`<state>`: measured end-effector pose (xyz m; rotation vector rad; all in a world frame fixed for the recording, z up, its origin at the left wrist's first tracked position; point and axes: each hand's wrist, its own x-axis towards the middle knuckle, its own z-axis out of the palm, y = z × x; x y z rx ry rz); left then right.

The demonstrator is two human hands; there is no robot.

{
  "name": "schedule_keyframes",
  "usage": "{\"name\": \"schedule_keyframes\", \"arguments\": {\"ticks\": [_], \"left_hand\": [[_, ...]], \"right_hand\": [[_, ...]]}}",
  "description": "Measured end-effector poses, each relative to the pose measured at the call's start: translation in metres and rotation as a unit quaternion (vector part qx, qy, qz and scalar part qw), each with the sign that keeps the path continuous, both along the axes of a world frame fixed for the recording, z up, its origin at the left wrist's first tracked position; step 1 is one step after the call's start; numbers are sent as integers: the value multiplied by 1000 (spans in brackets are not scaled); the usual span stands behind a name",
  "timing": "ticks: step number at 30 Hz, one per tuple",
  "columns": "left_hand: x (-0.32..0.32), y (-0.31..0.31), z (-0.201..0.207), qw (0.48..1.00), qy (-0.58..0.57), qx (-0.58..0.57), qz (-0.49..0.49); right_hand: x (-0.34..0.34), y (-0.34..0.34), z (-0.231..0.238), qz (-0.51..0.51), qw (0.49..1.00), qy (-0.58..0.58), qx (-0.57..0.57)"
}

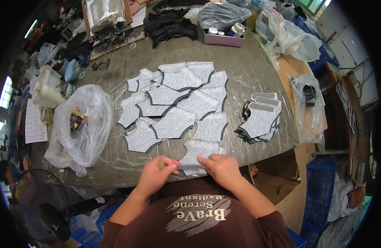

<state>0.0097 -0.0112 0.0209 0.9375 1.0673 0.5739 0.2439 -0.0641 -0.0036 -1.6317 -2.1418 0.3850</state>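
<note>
At the near edge of the table, a grey heathered fabric piece (pixel 197 151) with curved cutouts lies in front of me. My right hand (pixel 223 168) holds its near right side, thumb on top and the other fingers mostly hidden. My left hand (pixel 157 173) is closed at the piece's near left edge. A small tan thing, perhaps a tool handle, shows between its fingers; its other end is unclear. Just beyond lie several overlapping dark-edged pieces (pixel 170 124) of the same fabric. To the right, a stack of similar pieces (pixel 258 120) has grey oblong patches on top.
A clear plastic bag (pixel 81 128) with scraps stands on the table's left. Black pieces (pixel 172 27) are piled at the back, beside a purple box (pixel 223 39) of small bottles. A fan (pixel 41 202) stands at lower left, blue crates (pixel 320 190) at right.
</note>
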Motion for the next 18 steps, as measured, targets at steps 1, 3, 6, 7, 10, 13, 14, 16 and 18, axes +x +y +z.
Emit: {"name": "schedule_keyframes", "arguments": {"ticks": [1,3,6,7,10,13,14,16,18], "left_hand": [[-9,4,-3,1000,3,-2,-1],[-18,15,-8,990,97,37,92],[-2,23,-7,990,65,54,109],[8,23,-6,988,85,74,107],[16,28,-15,989,73,74,106],[19,29,-18,991,100,65,61],[20,29,-18,991,113,63,45],[20,31,-18,991,115,58,43],[21,32,-18,991,116,54,43]], "right_hand": [[1,3,0,51,999,-8,5],[3,12,2,96,995,-3,-2],[0,15,2,159,987,-8,-6],[-2,15,2,174,985,-17,-2],[0,12,-7,86,992,53,74],[-1,5,-14,19,996,16,87],[-1,5,-14,17,996,17,85],[-2,5,-13,27,994,0,101],[-1,6,-13,29,995,1,99]]}}
